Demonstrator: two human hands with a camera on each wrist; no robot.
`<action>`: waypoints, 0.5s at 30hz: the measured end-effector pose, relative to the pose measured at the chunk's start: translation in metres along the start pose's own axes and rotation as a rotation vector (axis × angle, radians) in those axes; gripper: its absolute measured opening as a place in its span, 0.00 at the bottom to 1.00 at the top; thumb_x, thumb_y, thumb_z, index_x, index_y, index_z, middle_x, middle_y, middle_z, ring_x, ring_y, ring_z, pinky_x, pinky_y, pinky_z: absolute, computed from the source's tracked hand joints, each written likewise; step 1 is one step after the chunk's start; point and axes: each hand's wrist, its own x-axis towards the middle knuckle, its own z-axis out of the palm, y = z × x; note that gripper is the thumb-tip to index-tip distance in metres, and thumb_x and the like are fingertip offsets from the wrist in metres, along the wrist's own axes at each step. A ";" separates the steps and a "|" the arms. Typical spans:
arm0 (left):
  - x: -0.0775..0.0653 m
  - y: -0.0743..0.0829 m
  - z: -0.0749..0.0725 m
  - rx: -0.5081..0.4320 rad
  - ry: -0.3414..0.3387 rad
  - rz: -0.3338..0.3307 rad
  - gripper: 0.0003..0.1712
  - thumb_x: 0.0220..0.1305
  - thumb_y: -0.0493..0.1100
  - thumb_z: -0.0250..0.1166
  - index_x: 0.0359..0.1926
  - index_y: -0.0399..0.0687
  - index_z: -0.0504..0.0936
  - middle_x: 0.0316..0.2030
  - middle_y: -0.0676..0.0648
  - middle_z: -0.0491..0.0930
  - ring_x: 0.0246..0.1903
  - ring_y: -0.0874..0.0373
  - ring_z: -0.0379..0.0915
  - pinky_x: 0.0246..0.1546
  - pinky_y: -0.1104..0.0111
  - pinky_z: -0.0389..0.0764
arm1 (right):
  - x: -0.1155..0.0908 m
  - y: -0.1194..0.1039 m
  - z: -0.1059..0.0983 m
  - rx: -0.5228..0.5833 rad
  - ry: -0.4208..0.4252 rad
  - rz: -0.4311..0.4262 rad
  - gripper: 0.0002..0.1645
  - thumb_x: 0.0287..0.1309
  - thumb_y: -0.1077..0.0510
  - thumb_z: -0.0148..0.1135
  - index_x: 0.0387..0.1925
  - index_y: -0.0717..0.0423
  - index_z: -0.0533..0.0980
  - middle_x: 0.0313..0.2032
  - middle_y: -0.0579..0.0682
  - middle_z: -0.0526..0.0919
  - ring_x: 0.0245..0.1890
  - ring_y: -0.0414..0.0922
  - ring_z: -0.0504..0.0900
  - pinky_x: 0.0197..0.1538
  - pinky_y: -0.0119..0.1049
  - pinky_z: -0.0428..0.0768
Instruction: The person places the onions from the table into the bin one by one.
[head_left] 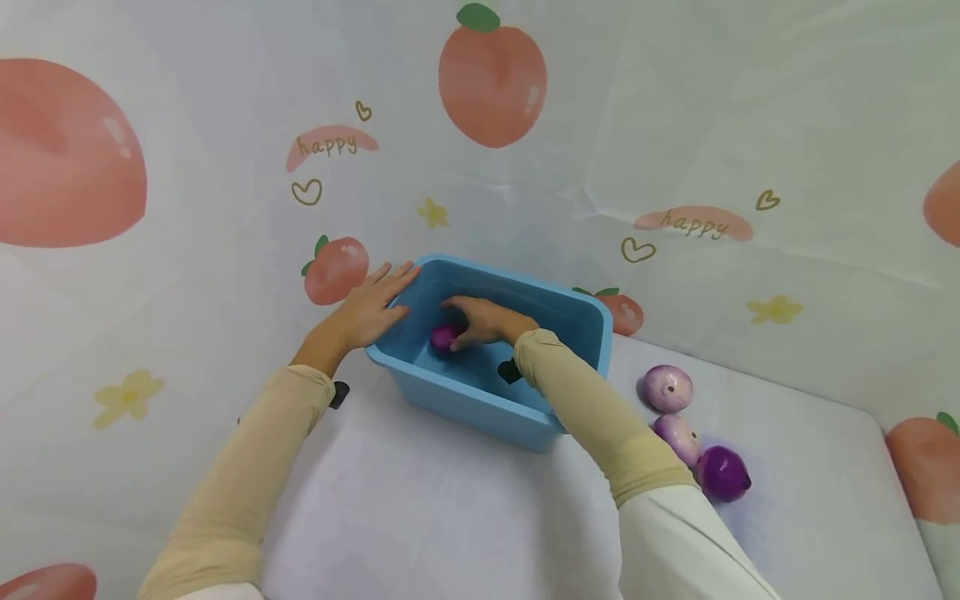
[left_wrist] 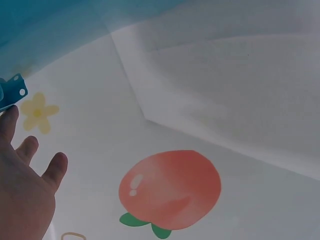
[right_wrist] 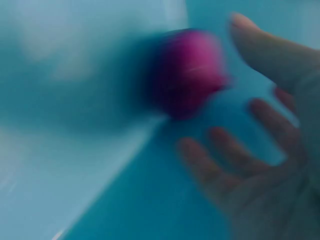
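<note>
A blue plastic bin (head_left: 468, 408) stands on the white cloth in the head view. Inside it, at its left end, lies a purple onion (head_left: 444, 337). My right hand (head_left: 483, 321) reaches down into the bin beside this onion. In the right wrist view, blurred, the thumb and fingers spread around one side of the onion (right_wrist: 192, 75), with a gap between them. My left hand (head_left: 367, 308) rests on the bin's left rim, its fingers extended. The left wrist view shows that hand (left_wrist: 25, 190) with fingers spread at the bin's edge.
To the right of the bin, two pale purple onions (head_left: 667, 389) and a dark purple onion (head_left: 723, 473) lie close together on the cloth (head_left: 817, 467). A fabric backdrop printed with peaches (head_left: 492, 83) rises right behind the bin.
</note>
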 end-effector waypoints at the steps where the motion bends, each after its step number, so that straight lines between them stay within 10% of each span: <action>1: 0.000 0.000 0.001 -0.002 -0.001 -0.002 0.39 0.75 0.52 0.49 0.82 0.66 0.47 0.83 0.53 0.46 0.83 0.40 0.33 0.73 0.26 0.45 | -0.003 -0.001 -0.004 0.031 0.002 0.001 0.50 0.61 0.50 0.72 0.78 0.50 0.57 0.78 0.51 0.62 0.77 0.51 0.63 0.79 0.48 0.64; 15: -0.001 0.001 0.001 -0.007 -0.003 -0.018 0.40 0.74 0.53 0.49 0.82 0.66 0.45 0.83 0.51 0.45 0.82 0.38 0.33 0.72 0.26 0.45 | -0.087 -0.031 -0.073 0.298 0.135 -0.111 0.49 0.64 0.47 0.68 0.79 0.45 0.54 0.77 0.53 0.62 0.75 0.58 0.67 0.72 0.52 0.74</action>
